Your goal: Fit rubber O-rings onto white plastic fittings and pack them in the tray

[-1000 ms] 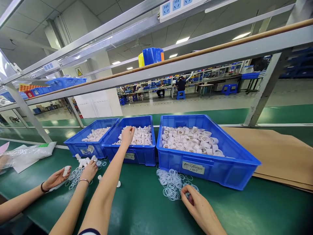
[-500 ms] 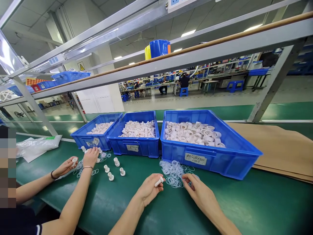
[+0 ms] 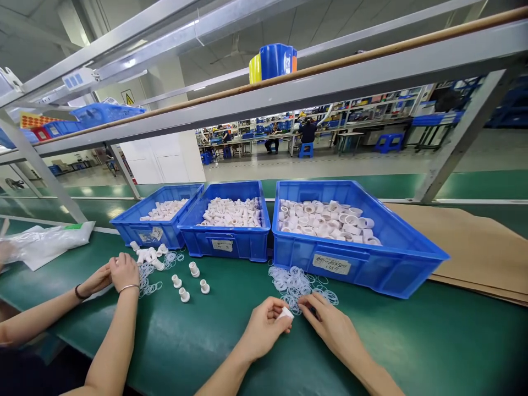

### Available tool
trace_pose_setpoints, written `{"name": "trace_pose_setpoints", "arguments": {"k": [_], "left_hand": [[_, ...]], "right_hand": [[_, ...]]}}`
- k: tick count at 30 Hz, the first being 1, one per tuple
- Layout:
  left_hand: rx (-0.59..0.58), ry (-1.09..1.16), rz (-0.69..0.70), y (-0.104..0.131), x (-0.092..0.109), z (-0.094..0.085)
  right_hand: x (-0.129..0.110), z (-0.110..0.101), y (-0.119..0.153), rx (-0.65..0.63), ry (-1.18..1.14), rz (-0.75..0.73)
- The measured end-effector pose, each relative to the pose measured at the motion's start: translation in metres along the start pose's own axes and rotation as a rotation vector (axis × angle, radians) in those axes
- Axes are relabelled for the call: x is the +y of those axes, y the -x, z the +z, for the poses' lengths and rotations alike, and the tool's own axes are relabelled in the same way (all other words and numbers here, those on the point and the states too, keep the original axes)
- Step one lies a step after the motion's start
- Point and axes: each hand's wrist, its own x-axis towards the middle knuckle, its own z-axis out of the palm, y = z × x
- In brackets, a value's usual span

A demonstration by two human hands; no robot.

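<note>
A white plastic fitting (image 3: 285,314) is pinched in my left hand (image 3: 266,327), low in the middle of the view. Just right of it, my right hand (image 3: 325,319) has its thumb and fingertips together at the edge of a pile of thin clear rings (image 3: 295,283); whatever lies between those fingertips is too small to make out. The pile rests against the front of the large right blue bin (image 3: 358,264), which holds wide white rings. Several white fittings (image 3: 194,269) stand upright on the green table (image 3: 181,341) to the left.
Two more blue bins (image 3: 225,242) (image 3: 148,228) hold small white parts. At the left, a co-worker's hands (image 3: 119,272) are beside more rings and fittings (image 3: 150,254). A plastic bag (image 3: 53,242) lies far left, cardboard sheets (image 3: 474,242) at right. A metal shelf frame (image 3: 322,91) spans above.
My left hand has moved right, closer to my right hand, turning the fitting. My right hand has shifted slightly left. The co-worker's hands have come together, uncovering fittings behind them.
</note>
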Motion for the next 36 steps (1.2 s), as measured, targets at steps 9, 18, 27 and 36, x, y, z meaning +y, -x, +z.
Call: {"name": "trace_pose_setpoints", "arguments": {"k": [9,18,27,36], "left_hand": [[-0.048,0.034,-0.001,0.001,-0.003,-0.002],[0.054,-0.027,0.012,0.0,0.002,0.002],[0.033,0.155,-0.002,-0.001,-0.001,0.001],[-0.169,0.332,-0.035,0.0,-0.003,0.002]], "right_hand": [[-0.035,-0.013,0.004,-0.111,-0.387,-0.04],[-0.039,-0.022,0.009,-0.224,-0.448,-0.094],[-0.026,-0.014,0.005,-0.138,-0.41,0.051],[-0.037,-0.028,0.006,-0.36,-0.801,0.076]]}}
